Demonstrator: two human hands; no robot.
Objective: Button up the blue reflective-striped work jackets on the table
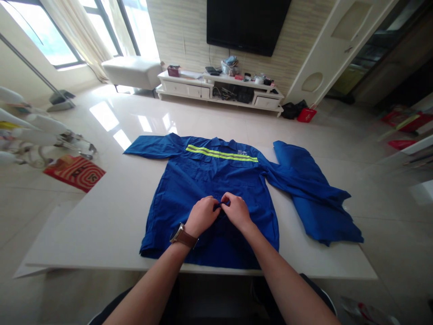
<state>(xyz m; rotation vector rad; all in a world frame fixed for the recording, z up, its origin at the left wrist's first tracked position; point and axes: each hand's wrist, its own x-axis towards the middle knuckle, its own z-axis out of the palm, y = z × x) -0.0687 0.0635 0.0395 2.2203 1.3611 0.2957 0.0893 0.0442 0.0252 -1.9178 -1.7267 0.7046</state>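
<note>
A blue jacket [189, 189] with a yellow-green reflective stripe across its chest lies spread on the white table [101, 216], collar pointing away. My left hand [204, 213], with a brown-strapped watch on its wrist, pinches the jacket's front near the middle. Right beside it, my right hand [236, 210] pinches the same spot, fingertips almost touching the left ones. The small bit of fabric between the fingers is mostly hidden. Another blue garment [307, 198] lies bunched at the right, with the jacket's right-hand sleeve lying over it.
A red bag [76, 172] stands left of the table. Beyond the table are a white TV cabinet [189, 89] with small items on it, a white bench [133, 72] and a wall-mounted television [248, 25]. The table's near edge runs beneath my forearms.
</note>
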